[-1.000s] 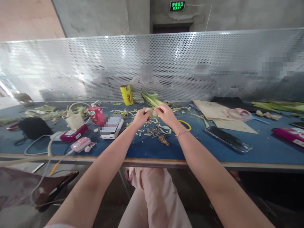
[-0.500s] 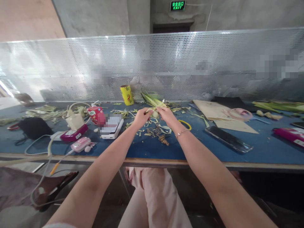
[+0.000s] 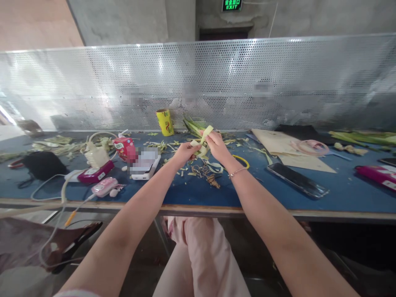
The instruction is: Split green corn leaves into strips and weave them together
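Note:
Between my two hands is a pale green leaf strip (image 3: 202, 151), folded or woven at its middle, with one flat end sticking up past my right fingers. My left hand (image 3: 185, 152) pinches its left side. My right hand (image 3: 216, 145), with a bracelet at the wrist, is closed on its right side. Just behind, long green leaves (image 3: 193, 127) lie on the blue table. Below my hands are loose strip scraps (image 3: 215, 167) and a brown dried twist (image 3: 213, 180). Fingertips are partly hidden by the strip.
A yellow tube (image 3: 165, 123) stands near the perforated metal screen (image 3: 216, 78). To the left are a red carton (image 3: 124, 149), a white device (image 3: 144, 164), chargers and cables. On the right lie a phone (image 3: 297, 180), brown cardboard (image 3: 269, 144) and a yellow ring (image 3: 243, 161).
My right hand has turned and risen slightly. The pale strip's flat end now stands up above my right fingers, and more of the folded part shows between my hands.

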Demonstrator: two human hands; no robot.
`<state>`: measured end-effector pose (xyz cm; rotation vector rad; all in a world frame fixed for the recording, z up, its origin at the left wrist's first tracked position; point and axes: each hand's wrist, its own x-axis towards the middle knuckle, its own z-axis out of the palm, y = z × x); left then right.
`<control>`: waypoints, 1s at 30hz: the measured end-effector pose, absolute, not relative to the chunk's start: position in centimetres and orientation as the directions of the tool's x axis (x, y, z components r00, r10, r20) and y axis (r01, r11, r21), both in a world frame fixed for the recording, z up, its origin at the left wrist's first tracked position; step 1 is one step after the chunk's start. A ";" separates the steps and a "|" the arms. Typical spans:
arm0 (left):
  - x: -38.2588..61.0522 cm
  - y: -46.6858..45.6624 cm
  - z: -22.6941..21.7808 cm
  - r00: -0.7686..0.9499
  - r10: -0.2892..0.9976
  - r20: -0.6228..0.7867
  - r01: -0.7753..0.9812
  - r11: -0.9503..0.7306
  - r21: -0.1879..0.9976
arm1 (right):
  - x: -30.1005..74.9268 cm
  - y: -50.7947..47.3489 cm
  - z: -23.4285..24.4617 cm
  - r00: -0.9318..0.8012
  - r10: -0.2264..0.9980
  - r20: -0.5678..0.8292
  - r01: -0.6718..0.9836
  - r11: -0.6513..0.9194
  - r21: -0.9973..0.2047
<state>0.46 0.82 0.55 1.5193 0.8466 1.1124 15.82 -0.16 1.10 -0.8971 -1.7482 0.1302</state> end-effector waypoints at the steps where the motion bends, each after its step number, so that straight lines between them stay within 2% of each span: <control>1: 0.4 0.8 0.5 0.337 0.916 0.220 -0.032 -0.223 0.974 | 15.7 -0.5 1.2 -0.143 0.625 0.767 0.474 0.724 -0.501; 6: 0.3 0.9 0.4 0.366 0.907 0.207 -0.054 -0.201 0.978 | 15.4 -1.8 1.4 -0.238 0.661 0.712 0.373 0.739 -0.561; 13: 0.6 0.4 1.0 0.328 0.937 0.122 -0.076 -0.102 0.992 | 15.6 -1.1 1.2 -0.197 0.738 0.646 0.403 0.661 -0.633; 19: 0.7 0.3 1.3 0.325 0.940 0.103 -0.120 -0.067 0.991 | 15.6 -0.5 1.1 -0.245 0.744 0.622 0.433 0.658 -0.617; 25: 0.6 -0.1 1.7 0.383 0.920 0.083 -0.244 0.014 0.970 | 15.5 -0.9 1.1 -0.193 0.785 0.588 0.429 0.607 -0.669; 30: 0.8 -0.2 1.6 0.323 0.935 0.144 -0.198 -0.082 0.977 | 15.6 -0.4 1.0 -0.088 0.766 0.637 0.428 0.606 -0.670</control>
